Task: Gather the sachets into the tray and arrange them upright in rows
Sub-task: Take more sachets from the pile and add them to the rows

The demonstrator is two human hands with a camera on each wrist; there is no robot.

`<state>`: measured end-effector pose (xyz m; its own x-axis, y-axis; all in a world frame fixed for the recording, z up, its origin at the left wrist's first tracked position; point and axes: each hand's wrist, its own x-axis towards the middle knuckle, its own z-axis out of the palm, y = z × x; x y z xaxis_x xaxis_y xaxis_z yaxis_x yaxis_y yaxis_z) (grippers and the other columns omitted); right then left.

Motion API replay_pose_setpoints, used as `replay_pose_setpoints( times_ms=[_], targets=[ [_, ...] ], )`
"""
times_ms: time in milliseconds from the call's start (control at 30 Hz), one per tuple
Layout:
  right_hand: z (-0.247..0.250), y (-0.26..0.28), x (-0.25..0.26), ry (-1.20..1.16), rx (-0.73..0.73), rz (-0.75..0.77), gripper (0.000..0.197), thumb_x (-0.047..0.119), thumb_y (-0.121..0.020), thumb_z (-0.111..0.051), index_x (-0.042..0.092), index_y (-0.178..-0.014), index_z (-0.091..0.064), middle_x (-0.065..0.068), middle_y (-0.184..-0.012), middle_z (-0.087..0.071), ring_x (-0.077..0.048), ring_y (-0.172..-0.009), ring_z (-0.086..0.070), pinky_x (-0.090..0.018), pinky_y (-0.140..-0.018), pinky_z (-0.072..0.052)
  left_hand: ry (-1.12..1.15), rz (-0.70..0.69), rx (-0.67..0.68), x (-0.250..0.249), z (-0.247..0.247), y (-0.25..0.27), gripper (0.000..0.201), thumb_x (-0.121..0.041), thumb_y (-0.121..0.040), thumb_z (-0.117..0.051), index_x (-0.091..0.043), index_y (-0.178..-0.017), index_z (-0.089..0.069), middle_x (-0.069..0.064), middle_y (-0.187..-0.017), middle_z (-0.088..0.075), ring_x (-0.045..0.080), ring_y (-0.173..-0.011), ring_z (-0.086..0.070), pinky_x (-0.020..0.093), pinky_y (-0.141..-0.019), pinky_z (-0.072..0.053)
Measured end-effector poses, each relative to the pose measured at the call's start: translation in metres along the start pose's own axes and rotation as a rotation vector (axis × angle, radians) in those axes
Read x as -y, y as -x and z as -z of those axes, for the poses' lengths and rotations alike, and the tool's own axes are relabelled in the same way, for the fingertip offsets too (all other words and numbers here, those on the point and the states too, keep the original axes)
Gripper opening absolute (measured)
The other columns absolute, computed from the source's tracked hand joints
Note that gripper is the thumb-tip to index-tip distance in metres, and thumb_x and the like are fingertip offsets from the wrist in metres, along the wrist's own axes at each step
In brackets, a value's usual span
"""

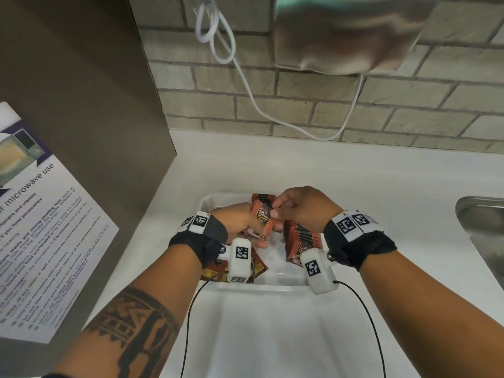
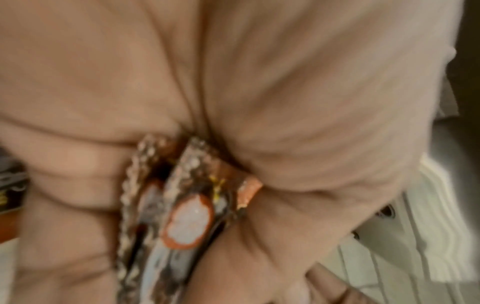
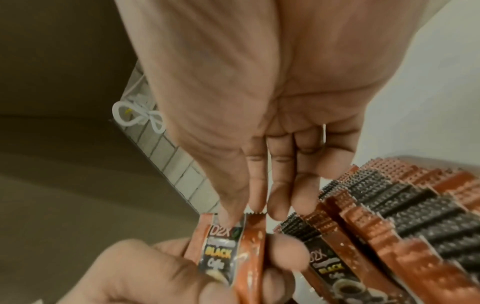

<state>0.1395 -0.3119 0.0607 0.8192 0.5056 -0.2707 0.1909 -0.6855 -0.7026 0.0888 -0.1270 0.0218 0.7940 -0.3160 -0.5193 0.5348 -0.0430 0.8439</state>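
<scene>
A white tray [image 1: 272,287] sits on the counter. Orange and black coffee sachets stand in a row [image 1: 298,240] along its right side, shown close in the right wrist view as a row of sachets [image 3: 405,216]. My left hand [image 1: 242,225] grips a small bunch of sachets [image 1: 266,218] over the tray's middle; their crimped ends [image 2: 166,195] poke out between the fingers. My right hand [image 1: 275,210] pinches the top edge of the front sachet [image 3: 221,248] of that bunch with thumb and forefinger. More sachets lie flat [image 1: 256,266] at the tray's left, partly hidden by my left wrist camera.
A brown cabinet side with a microwave notice [image 1: 41,227] stands at the left. A brick wall [image 1: 381,113] with a hanging white cable [image 1: 245,85] is behind. A steel sink [image 1: 485,236] is at the right. White counter [image 1: 368,186] surrounds the tray.
</scene>
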Motion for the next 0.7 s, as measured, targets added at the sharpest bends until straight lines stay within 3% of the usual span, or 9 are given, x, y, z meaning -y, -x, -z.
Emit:
replay_pose_setpoints(
  times_ms=[67, 133, 267, 433, 567, 700],
  targets=[
    [0.0, 0.001, -0.001, -0.097, -0.003, 0.008, 0.017, 0.025, -0.088, -0.074, 0.019, -0.103, -0.069, 0.0, -0.084, -0.076, -0.001, -0.071, -0.068, -0.015, -0.068, -0.046, 0.056, -0.073, 0.029, 0.001, -0.001, 0.003, 0.035, 0.017, -0.09, -0.058, -0.001, -0.119, -0.062, 0.013, -0.116, -0.069, 0.02, -0.103, -0.069, 0.038, -0.079, -0.062],
    [0.002, 0.001, -0.001, -0.122, -0.035, 0.029, 0.014, 0.021, -0.087, -0.075, 0.018, -0.101, -0.071, -0.002, -0.084, -0.076, -0.004, -0.07, -0.068, -0.015, -0.069, -0.048, 0.052, -0.109, 0.003, 0.003, -0.002, 0.005, 0.034, 0.013, -0.089, -0.063, -0.003, -0.119, -0.064, 0.008, -0.106, -0.072, 0.017, -0.098, -0.07, 0.039, -0.081, -0.062],
    [0.01, 0.004, 0.003, -0.074, -0.118, 0.079, 0.003, 0.025, -0.088, -0.074, 0.025, -0.091, -0.074, 0.002, -0.09, -0.075, -0.012, -0.085, -0.069, -0.025, -0.08, -0.051, -0.001, -0.178, -0.029, 0.007, -0.002, 0.008, 0.03, 0.008, -0.088, -0.067, -0.006, -0.115, -0.065, 0.001, -0.092, -0.073, 0.015, -0.088, -0.071, 0.039, -0.08, -0.062],
    [0.017, 0.008, 0.01, 0.037, -0.09, 0.072, 0.004, 0.028, -0.089, -0.072, 0.025, -0.091, -0.075, 0.008, -0.09, -0.073, -0.008, -0.086, -0.064, -0.021, -0.075, -0.047, -0.18, -0.231, -0.109, 0.007, -0.005, 0.012, 0.032, -0.001, -0.082, -0.078, -0.01, -0.111, -0.068, 0.006, -0.099, -0.074, 0.022, -0.096, -0.072, 0.041, -0.081, -0.062],
    [0.015, 0.007, 0.009, 0.108, -0.131, 0.079, 0.006, 0.023, -0.088, -0.069, 0.025, -0.088, -0.074, 0.016, -0.083, -0.068, -0.001, -0.08, -0.059, -0.017, -0.067, -0.042, -0.339, -0.153, -0.227, 0.008, 0.001, 0.015, 0.039, -0.024, -0.077, -0.087, -0.016, -0.112, -0.072, 0.008, -0.105, -0.076, 0.03, -0.096, -0.074, 0.051, -0.083, -0.061],
    [0.011, 0.004, 0.005, 0.223, -0.156, 0.084, 0.011, 0.019, -0.087, -0.065, 0.023, -0.087, -0.075, 0.016, -0.073, -0.059, -0.002, -0.072, -0.054, -0.017, -0.058, -0.036, -0.531, 0.045, -0.319, 0.009, 0.011, 0.021, 0.028, -0.033, -0.079, -0.085, -0.011, -0.093, -0.072, 0.01, -0.078, -0.071, 0.025, -0.074, -0.069, 0.044, -0.08, -0.062]
  ],
)
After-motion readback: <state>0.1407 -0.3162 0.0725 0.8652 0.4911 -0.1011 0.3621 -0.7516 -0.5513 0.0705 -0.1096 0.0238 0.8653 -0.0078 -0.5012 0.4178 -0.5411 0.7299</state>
